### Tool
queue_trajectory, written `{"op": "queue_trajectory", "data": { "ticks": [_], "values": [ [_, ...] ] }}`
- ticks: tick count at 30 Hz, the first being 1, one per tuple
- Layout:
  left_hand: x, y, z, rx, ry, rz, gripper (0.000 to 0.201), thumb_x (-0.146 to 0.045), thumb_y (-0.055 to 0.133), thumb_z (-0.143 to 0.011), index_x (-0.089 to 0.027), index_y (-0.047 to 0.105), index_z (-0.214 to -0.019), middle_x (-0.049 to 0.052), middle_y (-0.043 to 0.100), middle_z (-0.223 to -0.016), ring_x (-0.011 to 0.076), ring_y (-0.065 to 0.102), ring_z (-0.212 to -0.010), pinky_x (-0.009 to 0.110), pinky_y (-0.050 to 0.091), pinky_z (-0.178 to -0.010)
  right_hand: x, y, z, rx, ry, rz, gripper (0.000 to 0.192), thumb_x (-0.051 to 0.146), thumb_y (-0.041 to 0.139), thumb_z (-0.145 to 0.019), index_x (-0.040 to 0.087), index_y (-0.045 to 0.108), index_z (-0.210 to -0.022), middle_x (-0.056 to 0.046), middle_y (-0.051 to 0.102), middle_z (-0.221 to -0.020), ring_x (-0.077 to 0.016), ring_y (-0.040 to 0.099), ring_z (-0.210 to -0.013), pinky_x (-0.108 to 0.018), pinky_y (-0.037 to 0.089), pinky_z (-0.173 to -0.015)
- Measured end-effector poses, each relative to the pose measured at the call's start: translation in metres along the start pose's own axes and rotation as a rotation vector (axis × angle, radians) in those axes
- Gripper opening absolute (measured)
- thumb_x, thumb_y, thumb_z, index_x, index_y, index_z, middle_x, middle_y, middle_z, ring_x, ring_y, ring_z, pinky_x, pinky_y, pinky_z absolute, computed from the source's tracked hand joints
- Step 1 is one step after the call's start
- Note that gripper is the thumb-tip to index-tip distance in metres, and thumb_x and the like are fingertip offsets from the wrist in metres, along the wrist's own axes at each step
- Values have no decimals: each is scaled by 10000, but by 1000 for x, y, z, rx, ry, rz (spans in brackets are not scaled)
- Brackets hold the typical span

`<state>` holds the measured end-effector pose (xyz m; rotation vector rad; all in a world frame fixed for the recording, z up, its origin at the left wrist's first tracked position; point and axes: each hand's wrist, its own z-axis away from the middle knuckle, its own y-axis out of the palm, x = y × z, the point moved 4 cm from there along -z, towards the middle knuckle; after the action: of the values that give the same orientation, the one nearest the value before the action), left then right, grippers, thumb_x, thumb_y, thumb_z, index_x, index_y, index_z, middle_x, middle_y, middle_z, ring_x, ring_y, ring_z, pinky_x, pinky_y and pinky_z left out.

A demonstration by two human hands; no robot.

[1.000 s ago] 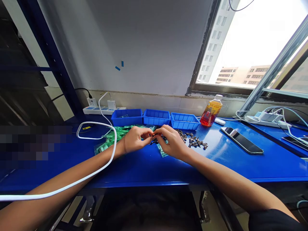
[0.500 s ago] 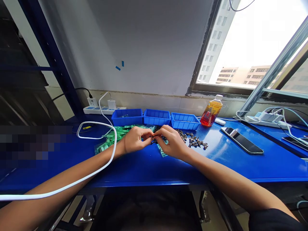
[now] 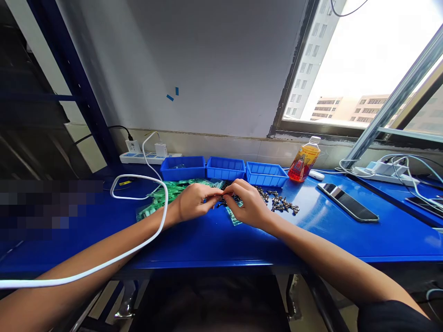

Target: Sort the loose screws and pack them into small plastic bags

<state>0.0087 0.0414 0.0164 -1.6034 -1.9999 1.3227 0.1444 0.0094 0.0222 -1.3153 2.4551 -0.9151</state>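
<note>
My left hand (image 3: pixel 194 201) and my right hand (image 3: pixel 246 204) meet fingertip to fingertip above the blue table (image 3: pixel 214 240), pinching a small dark part (image 3: pixel 221 199) between them. Its shape is too small to make out. Under and behind the hands lies a heap of green plastic bags (image 3: pixel 162 198). A scatter of small dark metal parts (image 3: pixel 280 203) lies just right of my right hand. Three blue bins (image 3: pixel 224 168) stand in a row behind the hands.
A white cable (image 3: pixel 152 230) loops over my left forearm from a power strip (image 3: pixel 148 157) at the wall. An orange drink bottle (image 3: pixel 304 159) stands right of the bins. A phone (image 3: pixel 348 201) lies at the right, with more cables and a charger (image 3: pixel 387 167) beyond.
Both hands stay in place; only the fingertips shift slightly around the small part.
</note>
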Motion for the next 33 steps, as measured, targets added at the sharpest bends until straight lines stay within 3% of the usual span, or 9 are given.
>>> {"op": "queue_trajectory", "data": {
  "ticks": [14,33],
  "values": [
    [-1,1,-1,62,-74,-18,337,-224,360,-845,-170,639,-1026,-6,645,-633,118,572,-566,204,421,-574,0,-1,0,-20,14,-17,105,162,482,-822,199,513,-730,-26,576,-694,-145,519,-664,-274,439,-611],
    [-1,0,-1,51,-94,4,293,-233,356,-835,-166,631,-912,-12,620,-619,105,551,-550,193,410,-555,0,-2,-1,-25,25,-7,114,173,485,-828,200,519,-722,-23,572,-681,-145,514,-651,-275,426,-597]
  ]
}}
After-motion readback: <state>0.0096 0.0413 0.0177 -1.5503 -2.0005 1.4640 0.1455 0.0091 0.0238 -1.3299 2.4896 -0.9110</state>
